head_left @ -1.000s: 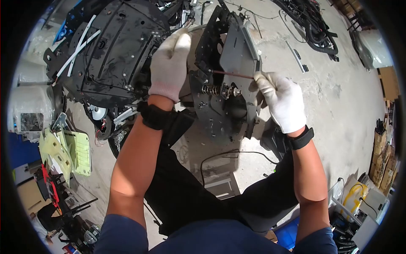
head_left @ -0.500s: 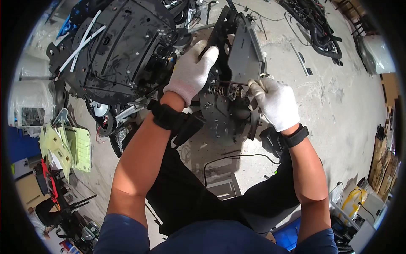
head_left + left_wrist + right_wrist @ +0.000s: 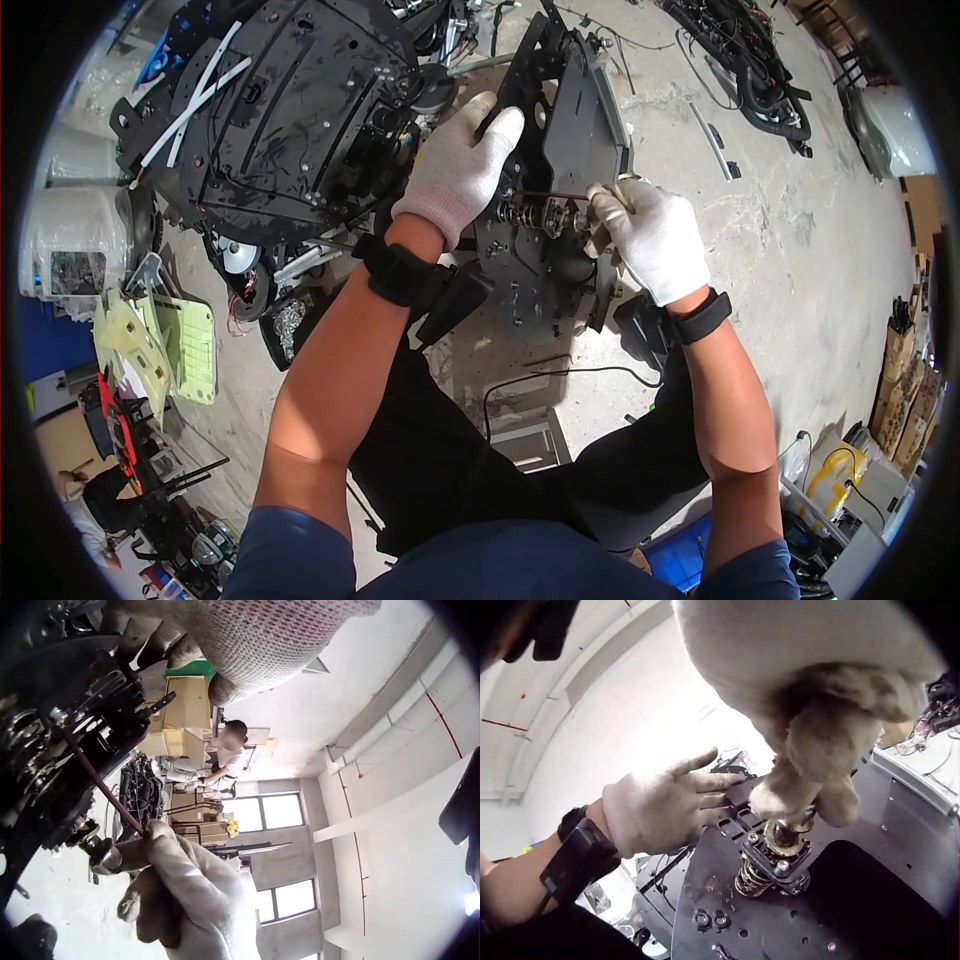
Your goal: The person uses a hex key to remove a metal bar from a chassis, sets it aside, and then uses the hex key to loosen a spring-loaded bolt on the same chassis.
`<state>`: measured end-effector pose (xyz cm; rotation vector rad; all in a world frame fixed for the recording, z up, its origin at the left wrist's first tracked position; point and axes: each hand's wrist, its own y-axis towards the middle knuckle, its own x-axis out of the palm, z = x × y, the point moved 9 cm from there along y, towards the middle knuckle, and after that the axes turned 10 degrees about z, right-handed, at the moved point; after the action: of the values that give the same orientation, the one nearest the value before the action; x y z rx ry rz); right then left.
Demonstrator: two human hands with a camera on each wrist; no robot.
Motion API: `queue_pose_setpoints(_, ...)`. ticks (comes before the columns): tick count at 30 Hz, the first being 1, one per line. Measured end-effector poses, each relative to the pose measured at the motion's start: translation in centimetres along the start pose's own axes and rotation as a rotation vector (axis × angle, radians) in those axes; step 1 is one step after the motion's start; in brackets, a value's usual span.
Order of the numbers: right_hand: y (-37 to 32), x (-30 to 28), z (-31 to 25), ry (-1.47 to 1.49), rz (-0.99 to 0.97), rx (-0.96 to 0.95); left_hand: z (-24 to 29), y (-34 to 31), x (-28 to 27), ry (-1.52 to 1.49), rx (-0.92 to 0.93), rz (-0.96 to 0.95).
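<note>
My left hand (image 3: 455, 170), in a white knit glove, rests against the dark metal frame (image 3: 575, 110) with its fingers extended; in the right wrist view those fingers (image 3: 716, 781) lie straight beside a black bracket. On the frame's other side, my gloved right hand (image 3: 658, 240) pinches a thin reddish-brown rod (image 3: 548, 195). In the left wrist view the rod (image 3: 101, 784) runs from thumb and fingers to the dark assembly. Just below the rod sits a coil spring with a bolt (image 3: 520, 213). The right wrist view shows the right fingertips around the bolt end above the spring (image 3: 754, 877).
A large black panel (image 3: 290, 110) with crossed white strips lies at the left. Black hoses and cables (image 3: 745, 80) are on the floor at upper right. Near my legs a black cable (image 3: 560, 372) curves across the floor. Another person (image 3: 229, 750) sits beyond cardboard boxes (image 3: 184, 709).
My left hand has moved right and slightly down, onto the frame beside the spring. My right hand has shifted slightly left with the rod, closer to the bolt. The head view has shifted a little.
</note>
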<state>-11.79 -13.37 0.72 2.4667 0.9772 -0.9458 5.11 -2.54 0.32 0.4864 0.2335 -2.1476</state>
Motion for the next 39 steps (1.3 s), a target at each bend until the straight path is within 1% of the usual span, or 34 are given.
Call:
queue_pose_setpoints(1, 0.1, -0.1, -0.2, -0.015, 0.015, -0.027, 0.0, 0.0, -0.1, 0.012, 0.001, 0.005)
queue_pose_setpoints(3, 0.2, -0.1, -0.1, -0.003, 0.012, -0.017, 0.2, 0.1, -0.3, 0.024, 0.001, 0.01)
queue_pose_setpoints(5, 0.2, 0.0, 0.0, 0.009, 0.008, -0.005, 0.1, -0.2, 0.1, -0.013, -0.092, -0.072)
queue_pose_setpoints(8, 0.2, -0.1, -0.3, -0.007, 0.016, -0.025, -0.1, -0.1, 0.1, -0.037, -0.082, -0.07)
queue_pose_setpoints(10, 0.1, 0.0, 0.0, 0.008, -0.029, 0.047, 0.0, -0.2, 0.2, -0.039, -0.085, -0.067)
queue_pose_setpoints(11, 0.1, 0.1, 0.1, 0.008, -0.029, 0.047, 0.0, -0.2, 0.1, -0.041, -0.087, -0.063)
queue_pose_setpoints(13, 0.1, 0.1, -0.1, -0.062, 0.001, -0.026, 0.3, -0.3, 0.0, -0.02, -0.087, -0.062)
queue_pose_setpoints(15, 0.1, 0.0, -0.2, -0.049, 0.006, -0.013, 0.2, -0.2, 0.1, 0.002, -0.087, -0.061)
queue_pose_setpoints(17, 0.0, -0.1, -0.3, -0.035, 0.012, 0.002, -0.2, 0.0, 0.5, -0.016, -0.065, -0.101)
queue_pose_setpoints(20, 0.2, -0.4, -0.9, -0.07, 0.006, -0.042, -0.3, 0.0, 0.4, -0.004, -0.058, -0.07)
queue_pose_setpoints(21, 0.3, -0.4, -1.1, -0.077, -0.032, -0.024, -0.5, -0.1, 0.6, -0.003, -0.058, -0.073)
queue_pose_setpoints(23, 0.4, -0.2, -1.0, -0.083, -0.07, -0.004, -0.5, 0.0, 0.1, 0.035, -0.004, 0.018)
queue_pose_setpoints(25, 0.7, 0.6, 0.3, -0.015, -0.139, 0.128, -0.4, -0.1, 0.0, 0.031, -0.006, 0.014)
queue_pose_setpoints(26, 0.9, 0.7, 0.5, -0.014, -0.14, 0.13, -0.3, -0.2, 0.0, 0.025, -0.009, 0.014)
queue_pose_setpoints(28, 1.2, 1.1, 1.2, 0.092, -0.156, 0.213, -0.5, -0.1, 0.0, 0.003, -0.017, 0.006)
queue_pose_setpoints(30, 1.2, 0.9, 0.8, 0.105, -0.164, 0.224, -0.6, -0.1, 0.0, -0.02, -0.023, 0.0)
queue_pose_setpoints(32, 1.1, 0.9, 0.6, 0.116, -0.172, 0.232, -0.5, 0.0, -0.2, -0.028, 0.009, 0.021)
queue_pose_setpoints(33, 0.8, 1.0, 0.7, 0.162, -0.184, 0.251, -0.7, 0.1, -0.3, -0.028, 0.008, 0.024)
queue_pose_setpoints(35, 0.7, 1.4, 1.5, 0.207, -0.198, 0.273, -0.7, 0.2, 0.0, -0.096, 0.005, -0.035)
queue_pose_setpoints(36, 0.8, 1.7, 2.6, 0.139, -0.194, 0.262, -0.7, 0.1, 0.0, -0.096, 0.003, -0.035)
queue_pose_setpoints(37, 1.0, 1.8, 2.6, 0.071, -0.189, 0.25, -0.4, -0.1, 0.1, -0.12, -0.045, -0.064)
queue_pose_setpoints(38, 0.9, 1.8, 2.2, 0.071, -0.191, 0.248, -0.5, -0.2, 0.3, -0.143, -0.094, -0.09)
queue_pose_setpoints(39, 0.7, 1.6, 1.9, 0.049, -0.19, 0.269, -0.6, -0.2, 0.3, -0.143, -0.097, -0.086)
